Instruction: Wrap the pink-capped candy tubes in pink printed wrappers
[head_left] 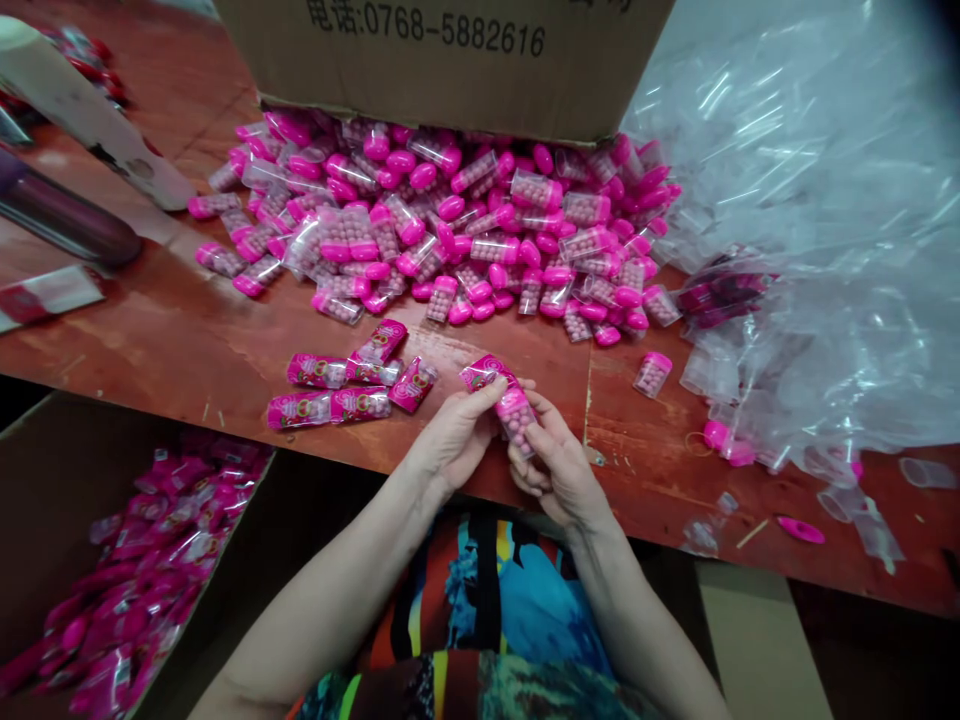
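Observation:
Close to the table's front edge, both hands meet around one small item. My left hand is closed on a pink printed sleeve, thumb on top. My right hand pinches a clear candy bottle with a pink cap and pink balls inside, cap end toward the sleeve. Whether the cap sits inside the sleeve I cannot tell. To the left lie several sleeved candy bottles. Beyond the hands spreads a large heap of bare candy bottles. One loose bottle stands apart on the right.
A cardboard box stands behind the heap. Clear plastic bags cover the right side, with loose caps and empty tubes near them. At lower left, an open carton holds many sleeved bottles. A dark drink bottle lies at the left.

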